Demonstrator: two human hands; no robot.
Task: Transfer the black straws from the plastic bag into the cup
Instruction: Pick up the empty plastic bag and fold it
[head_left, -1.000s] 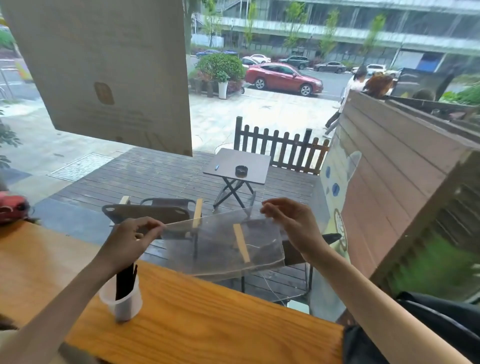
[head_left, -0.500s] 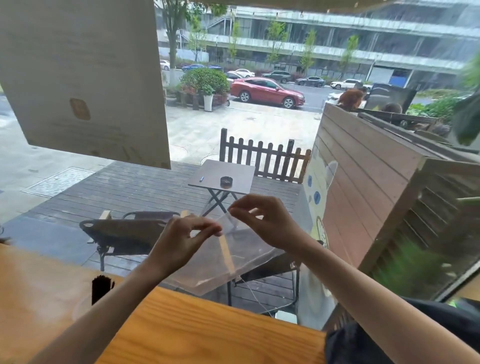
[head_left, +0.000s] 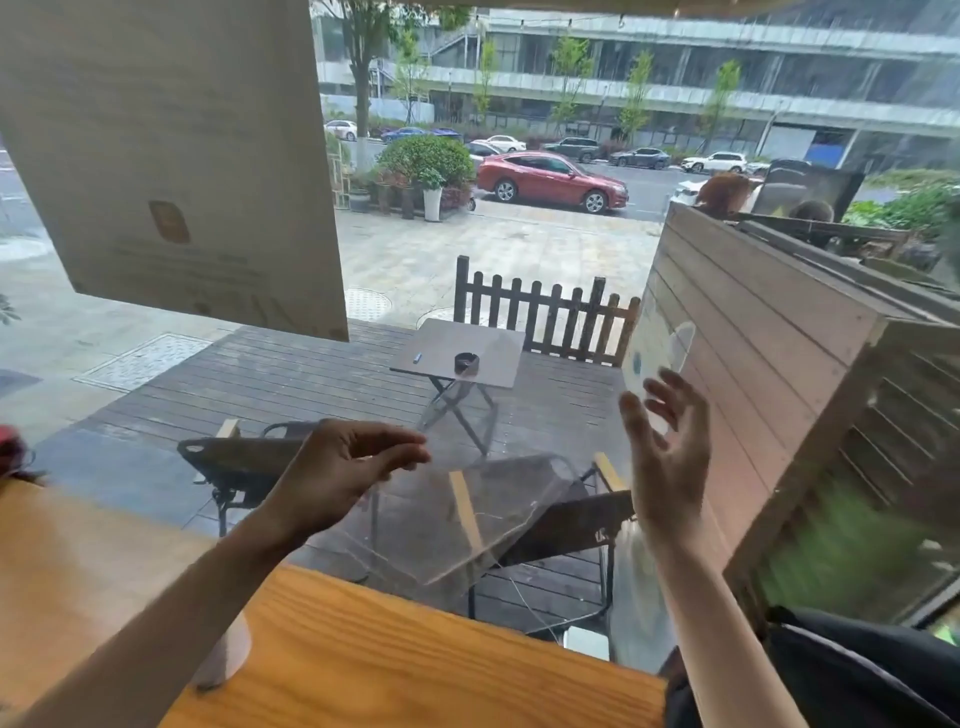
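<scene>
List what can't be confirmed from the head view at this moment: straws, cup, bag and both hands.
- Black straws: none visible; the left forearm covers the cup mouth.
- Cup: only its lower side shows beside that forearm.
- Plastic bag: clear and motion-blurred; contents and whether the left hand touches it are unclear.
- Right hand: open and blurred, apparently off the bag.

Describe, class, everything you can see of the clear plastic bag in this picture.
The plastic bag is a thin, see-through film pouch with a pale tan strip running down its middle. It looks empty and flat, tilted, with its lower corner at the far edge of the wooden counter. The left hand is beside its upper left edge; whether it touches the bag cannot be told. The open right hand is clear of it.
</scene>
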